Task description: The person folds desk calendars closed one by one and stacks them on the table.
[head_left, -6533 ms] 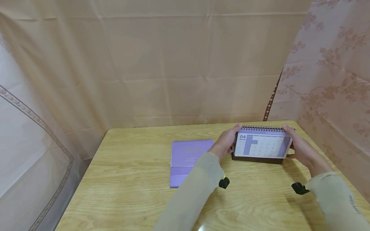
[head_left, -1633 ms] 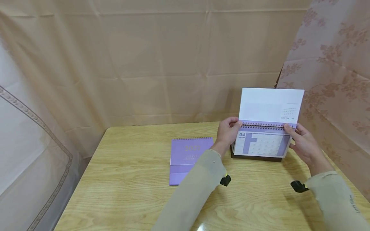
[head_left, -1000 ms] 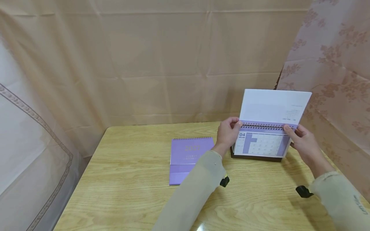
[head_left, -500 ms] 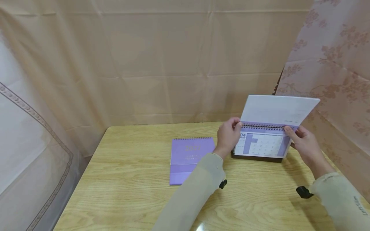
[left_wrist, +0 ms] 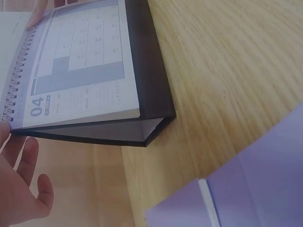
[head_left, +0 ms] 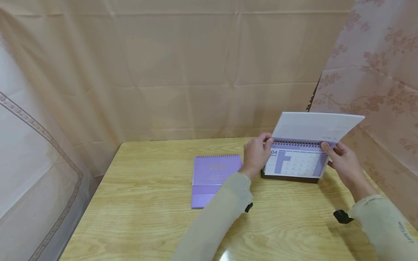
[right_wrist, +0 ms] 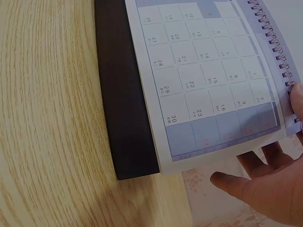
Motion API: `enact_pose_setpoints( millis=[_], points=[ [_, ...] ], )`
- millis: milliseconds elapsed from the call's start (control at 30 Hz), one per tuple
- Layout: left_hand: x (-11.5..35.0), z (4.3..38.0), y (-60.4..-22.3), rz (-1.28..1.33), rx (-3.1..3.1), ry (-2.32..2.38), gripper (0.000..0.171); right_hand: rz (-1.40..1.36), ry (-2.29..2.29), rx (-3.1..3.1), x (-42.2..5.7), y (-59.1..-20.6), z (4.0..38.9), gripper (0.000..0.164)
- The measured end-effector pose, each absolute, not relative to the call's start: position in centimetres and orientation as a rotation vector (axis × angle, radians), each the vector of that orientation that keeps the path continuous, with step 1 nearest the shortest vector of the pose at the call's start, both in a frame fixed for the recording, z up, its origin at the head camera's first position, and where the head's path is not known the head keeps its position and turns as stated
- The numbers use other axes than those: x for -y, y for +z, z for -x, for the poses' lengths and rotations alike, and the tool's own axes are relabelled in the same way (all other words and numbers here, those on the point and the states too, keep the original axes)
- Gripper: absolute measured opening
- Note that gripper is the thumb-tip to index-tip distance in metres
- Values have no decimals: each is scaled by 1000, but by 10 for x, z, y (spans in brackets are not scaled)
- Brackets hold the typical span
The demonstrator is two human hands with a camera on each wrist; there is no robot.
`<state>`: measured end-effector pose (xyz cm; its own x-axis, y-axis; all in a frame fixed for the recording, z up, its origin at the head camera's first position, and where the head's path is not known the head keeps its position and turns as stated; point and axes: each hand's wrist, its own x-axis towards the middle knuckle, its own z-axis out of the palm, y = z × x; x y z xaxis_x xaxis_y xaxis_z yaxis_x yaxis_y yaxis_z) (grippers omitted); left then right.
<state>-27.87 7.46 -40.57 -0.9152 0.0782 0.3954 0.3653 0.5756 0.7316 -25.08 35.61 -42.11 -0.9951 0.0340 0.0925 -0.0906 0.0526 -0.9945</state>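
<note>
A spiral-bound desk calendar [head_left: 298,163] stands at the table's right side on its dark base, its front page marked 04. Above the rings, raised pages [head_left: 315,125] lean back, away from the person. My left hand [head_left: 256,154] pinches the calendar's upper left corner; in the left wrist view its other fingers [left_wrist: 33,158] sit loosely bent behind the board. At the opposite end, my right hand [head_left: 347,165] grips the top edge, thumb on the binding and fingers behind. Seen from the right wrist, date squares [right_wrist: 199,71] fill the page.
A second calendar, purple with 2022 on its cover [head_left: 213,170], lies on the wooden table [head_left: 147,203] left of the first, partly behind my left sleeve. A beige curtain [head_left: 183,72] hangs at the back, and a floral cloth [head_left: 385,90] runs along the right.
The calendar's pages were down at first, then stood up above the rings. Since then they have tipped further back and to the right. Both hands stay at the calendar's top corners.
</note>
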Motion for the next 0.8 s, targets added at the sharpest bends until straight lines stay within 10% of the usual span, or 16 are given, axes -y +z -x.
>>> enact_pose_setpoints(
  millis=[800],
  points=[
    [-63, 282, -417, 495, 2404, -1405, 21, -160, 1829, 2268, -360, -419, 243, 20]
  ],
)
